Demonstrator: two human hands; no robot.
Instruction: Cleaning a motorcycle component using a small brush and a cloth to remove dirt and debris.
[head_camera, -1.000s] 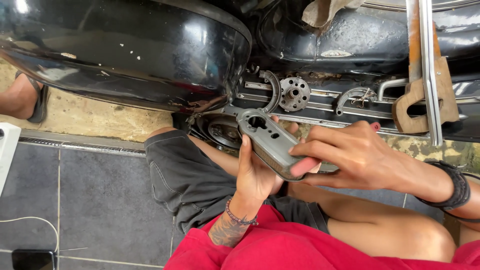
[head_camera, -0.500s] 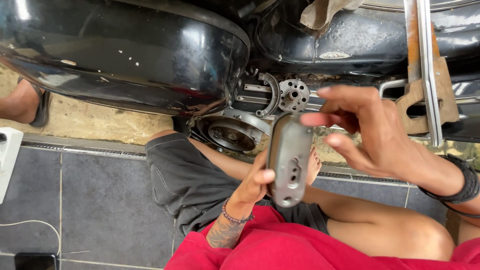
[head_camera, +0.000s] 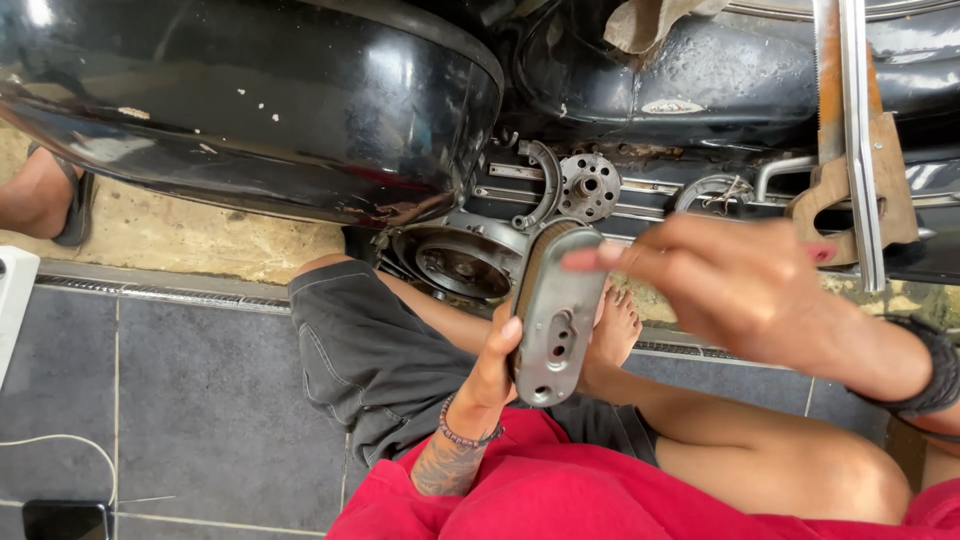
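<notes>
My left hand (head_camera: 497, 365) is wrapped around the left edge of a grey oval metal cover plate (head_camera: 556, 312) with slotted holes near its lower end, thumb pressed on its face, holding it upright in front of me, just near of the engine. My right hand (head_camera: 735, 285) hangs half open to the right of the cover, fingers spread, the tip of the forefinger touching the cover's upper right edge; it grips nothing. A dark woven band (head_camera: 925, 370) sits on that wrist and a bead bracelet (head_camera: 462, 436) on the left one. Just beyond the cover, to the left, is the open round housing of the engine (head_camera: 462, 262) with a dark hub inside, and farther off a small round perforated metal disc (head_camera: 588, 186) beside a curved grey bracket (head_camera: 545, 180). Above those, the glossy black bulging body panel (head_camera: 250, 100) of the machine fills the far left. On the far right a wooden-handled saw (head_camera: 848, 150) lies across the frame. Nearer me are my grey shorts (head_camera: 365, 350), red shirt (head_camera: 600, 490) and bare foot (head_camera: 615, 325), resting over the dark grey tiled floor (head_camera: 180, 400).
</notes>
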